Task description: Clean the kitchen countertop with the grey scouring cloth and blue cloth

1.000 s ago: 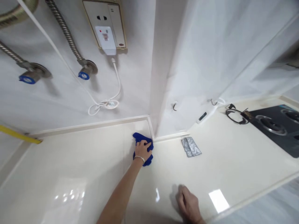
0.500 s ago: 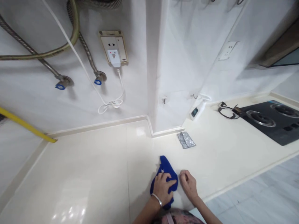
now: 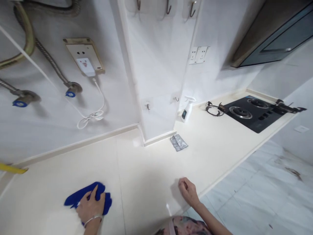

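Observation:
A crumpled blue cloth [image 3: 84, 195] lies on the white countertop [image 3: 144, 195] at the lower left. My left hand [image 3: 91, 205], with a silver bangle at the wrist, presses down on it from above, fingers bent into the fabric. Part of the cloth is hidden under the palm. Farther right, my right hand [image 3: 188, 190] is curled into a loose fist over the counter near its front edge, and nothing shows in it. A folded silver foil-like sheet [image 3: 179, 142] lies beyond that hand, by the foot of the wall pillar.
A white spray bottle [image 3: 187, 111] stands behind the foil. Farther right are a loose black pan support [image 3: 215, 110] and a gas hob [image 3: 253, 112]. Hooks [image 3: 168, 8] stick out from the pillar. A white cable [image 3: 100, 93] hangs from a socket, and a yellow pipe [image 3: 12, 168] enters at left.
My left hand has swept the blue cloth leftward across the counter, away from my right hand. The right hand stays curled near the counter's front. The view has turned to the right.

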Available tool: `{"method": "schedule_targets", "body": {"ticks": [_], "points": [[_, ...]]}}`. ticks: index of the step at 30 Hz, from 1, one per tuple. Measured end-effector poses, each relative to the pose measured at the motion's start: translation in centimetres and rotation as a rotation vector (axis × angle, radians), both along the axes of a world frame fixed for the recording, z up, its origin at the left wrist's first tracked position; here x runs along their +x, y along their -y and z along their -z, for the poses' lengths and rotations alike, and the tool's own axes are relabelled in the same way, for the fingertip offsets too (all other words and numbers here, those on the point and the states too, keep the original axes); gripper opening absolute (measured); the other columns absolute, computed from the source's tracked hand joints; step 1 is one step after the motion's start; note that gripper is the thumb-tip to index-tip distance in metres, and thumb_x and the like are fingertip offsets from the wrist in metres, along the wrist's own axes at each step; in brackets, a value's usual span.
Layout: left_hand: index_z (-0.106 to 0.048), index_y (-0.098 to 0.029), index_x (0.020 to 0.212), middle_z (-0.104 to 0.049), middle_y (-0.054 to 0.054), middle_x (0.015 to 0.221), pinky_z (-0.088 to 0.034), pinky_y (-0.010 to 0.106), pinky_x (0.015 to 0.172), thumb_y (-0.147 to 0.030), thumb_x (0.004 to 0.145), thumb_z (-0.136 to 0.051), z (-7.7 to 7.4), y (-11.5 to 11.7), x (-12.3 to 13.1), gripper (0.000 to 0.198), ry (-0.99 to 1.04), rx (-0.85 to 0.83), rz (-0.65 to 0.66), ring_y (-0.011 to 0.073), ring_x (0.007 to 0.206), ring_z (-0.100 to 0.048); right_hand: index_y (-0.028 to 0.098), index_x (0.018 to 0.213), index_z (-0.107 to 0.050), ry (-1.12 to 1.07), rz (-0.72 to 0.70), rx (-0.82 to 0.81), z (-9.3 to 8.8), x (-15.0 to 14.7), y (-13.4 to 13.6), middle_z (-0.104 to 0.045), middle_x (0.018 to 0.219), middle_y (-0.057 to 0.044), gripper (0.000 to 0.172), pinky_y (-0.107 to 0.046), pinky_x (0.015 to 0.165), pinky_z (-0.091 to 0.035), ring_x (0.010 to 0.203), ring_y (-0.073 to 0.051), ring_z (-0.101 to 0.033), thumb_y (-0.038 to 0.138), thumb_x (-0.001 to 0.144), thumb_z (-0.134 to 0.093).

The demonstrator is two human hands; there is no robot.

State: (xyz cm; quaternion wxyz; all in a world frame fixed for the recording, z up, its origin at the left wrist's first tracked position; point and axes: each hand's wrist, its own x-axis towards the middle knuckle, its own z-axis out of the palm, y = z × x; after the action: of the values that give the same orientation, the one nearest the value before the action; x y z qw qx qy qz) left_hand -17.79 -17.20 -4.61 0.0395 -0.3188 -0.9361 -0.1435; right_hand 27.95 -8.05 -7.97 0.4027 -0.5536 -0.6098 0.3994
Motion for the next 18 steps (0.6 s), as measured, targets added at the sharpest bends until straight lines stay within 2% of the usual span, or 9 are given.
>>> {"method": "schedule_targets", "body": {"ticks": [2, 3, 5, 8, 12, 13, 15, 17, 18], "points": [[-0.067, -0.018, 0.133, -0.059, 0.019, 0.135, -0.043, 0.057, 0.108, -0.046, 0.093, -0.036, 0.1, -0.7, 1.4, 0.058, -0.013, -0.018, -0.012, 0.0365, 0.127, -0.055, 0.023, 0.075, -0.061, -0.088, 0.049, -0.070, -0.3, 0.4, 0.1, -0.049, 0.053, 0.005, 0.028, -0.027, 0.050, -0.037, 0.048, -0.015, -0.046, 0.045, 0.088, -0.049], [-0.066, -0.017, 0.133, -0.058, 0.020, 0.136, -0.043, 0.058, 0.108, -0.045, 0.094, -0.035, 0.3, -1.2, 2.6, 0.058, -0.023, -0.021, 0.029, 0.0368, 0.126, -0.055, 0.023, 0.076, -0.061, -0.128, 0.077, -0.100, -0.5, 0.6, 0.1, -0.049, 0.051, 0.006, 0.029, -0.027, 0.049, -0.037, 0.047, -0.015, -0.046, 0.047, 0.088, -0.050], [-0.069, -0.017, 0.131, -0.057, 0.020, 0.137, -0.045, 0.057, 0.106, -0.043, 0.094, -0.037, 0.6, -2.2, 6.0, 0.055, -0.029, -0.017, 0.208, 0.0362, 0.123, -0.056, 0.023, 0.077, -0.061, -0.189, 0.139, -0.142, -0.9, 1.0, -0.2, -0.050, 0.049, 0.006, 0.031, -0.027, 0.050, -0.039, 0.047, -0.016, -0.048, 0.051, 0.087, -0.052], [-0.071, -0.023, 0.129, -0.059, 0.018, 0.134, -0.045, 0.055, 0.106, -0.035, 0.091, -0.046, 0.8, -4.0, 12.9, 0.047, 0.022, -0.004, 0.527, 0.0350, 0.120, -0.056, 0.022, 0.078, -0.062, -0.252, 0.244, -0.176, -1.6, 1.7, -0.9, -0.053, 0.049, 0.005, 0.034, -0.028, 0.048, -0.040, 0.046, -0.016, -0.049, 0.054, 0.085, -0.055], [-0.062, -0.026, 0.141, -0.055, 0.016, 0.139, -0.039, 0.057, 0.113, -0.023, 0.085, -0.054, 0.4, -6.8, 23.6, 0.057, 0.276, -0.037, 0.840, 0.0362, 0.126, -0.049, 0.022, 0.081, -0.062, -0.205, 0.366, -0.183, -2.1, 2.5, -1.2, -0.054, 0.051, 0.004, 0.036, -0.029, 0.049, -0.042, 0.047, -0.016, -0.049, 0.055, 0.087, -0.050], [-0.060, -0.025, 0.144, -0.052, 0.017, 0.142, -0.036, 0.062, 0.113, -0.022, 0.083, -0.055, 0.3, -7.5, 26.1, 0.060, 0.379, -0.054, 0.955, 0.0387, 0.128, -0.046, 0.021, 0.085, -0.063, -0.144, 0.381, -0.165, -2.0, 2.6, -1.1, -0.057, 0.055, 0.003, 0.036, -0.030, 0.051, -0.045, 0.049, -0.017, -0.052, 0.054, 0.088, -0.049], [-0.062, -0.029, 0.141, -0.054, 0.015, 0.141, -0.039, 0.061, 0.111, -0.023, 0.076, -0.064, 0.2, -8.9, 30.4, 0.065, 0.475, -0.062, 1.121, 0.0386, 0.128, -0.046, 0.020, 0.101, -0.065, 0.001, 0.380, -0.075, -1.7, 2.9, -0.6, -0.068, 0.075, -0.002, 0.036, -0.033, 0.062, -0.054, 0.063, -0.019, -0.062, 0.049, 0.090, -0.048], [-0.064, -0.033, 0.138, -0.058, 0.011, 0.140, -0.043, 0.058, 0.109, -0.025, 0.067, -0.073, 0.3, -10.3, 33.1, 0.072, 0.559, -0.054, 1.299, 0.0368, 0.127, -0.048, 0.019, 0.122, -0.061, 0.145, 0.346, 0.084, -1.2, 3.2, 0.0, -0.072, 0.109, -0.011, 0.040, -0.041, 0.084, -0.059, 0.094, -0.025, -0.070, 0.042, 0.093, -0.047], [-0.063, -0.034, 0.139, -0.060, 0.010, 0.139, -0.045, 0.057, 0.108, -0.026, 0.064, -0.075, 0.4, -11.1, 33.8, 0.076, 0.599, -0.048, 1.378, 0.0355, 0.126, -0.051, 0.019, 0.132, -0.057, 0.215, 0.312, 0.170, -1.0, 3.3, 0.2, -0.068, 0.125, -0.013, 0.044, -0.046, 0.097, -0.057, 0.112, -0.027, -0.067, 0.039, 0.094, -0.046]]}}
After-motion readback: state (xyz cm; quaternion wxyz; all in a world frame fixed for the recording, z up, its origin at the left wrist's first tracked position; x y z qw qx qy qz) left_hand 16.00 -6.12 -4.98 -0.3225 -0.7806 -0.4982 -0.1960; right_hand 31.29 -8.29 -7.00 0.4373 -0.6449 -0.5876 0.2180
